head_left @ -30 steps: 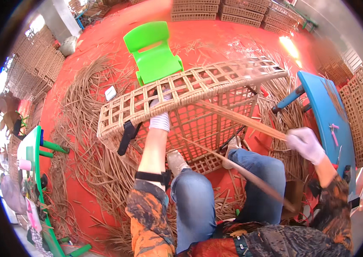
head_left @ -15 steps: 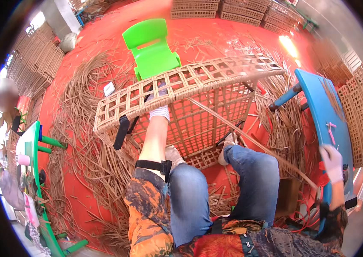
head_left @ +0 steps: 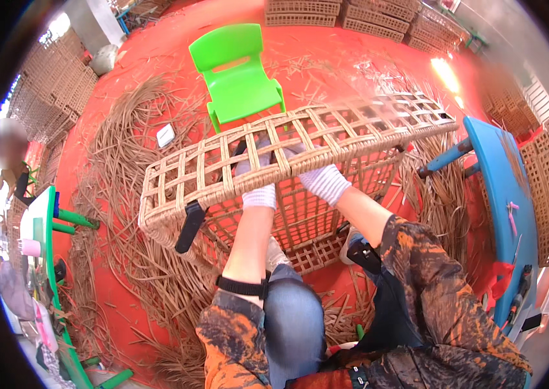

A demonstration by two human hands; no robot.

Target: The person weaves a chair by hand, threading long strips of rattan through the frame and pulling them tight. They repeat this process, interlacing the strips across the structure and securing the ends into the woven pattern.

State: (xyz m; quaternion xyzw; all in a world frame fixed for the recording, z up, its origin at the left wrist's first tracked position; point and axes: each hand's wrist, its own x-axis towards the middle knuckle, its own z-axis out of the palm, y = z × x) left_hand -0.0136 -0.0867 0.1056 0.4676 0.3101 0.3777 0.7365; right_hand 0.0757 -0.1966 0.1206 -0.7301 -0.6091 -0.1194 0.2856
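Note:
A large open-lattice woven basket (head_left: 210, 175) of tan strips lies tilted over my knees on the red floor. My left hand (head_left: 256, 170), in a white glove, reaches up under its top panel with the fingers through the weave, gripping it. Close beside it, my right hand (head_left: 313, 174), also gloved in white, rests against the same panel; the strips hide its fingers. A black clamp-like handle (head_left: 189, 227) hangs on the basket's near left rim.
Loose rattan strips (head_left: 125, 194) lie in heaps around the basket. A green plastic chair (head_left: 235, 71) stands behind it. A blue table (head_left: 501, 188) with small tools is at the right. Stacked woven baskets (head_left: 47, 97) line the edges. A person (head_left: 9, 155) sits far left by a green table (head_left: 44, 259).
My right hand, which was far out to the right pulling a long strip, has come back to the basket's top panel beside my left hand. The basket has tilted closer.

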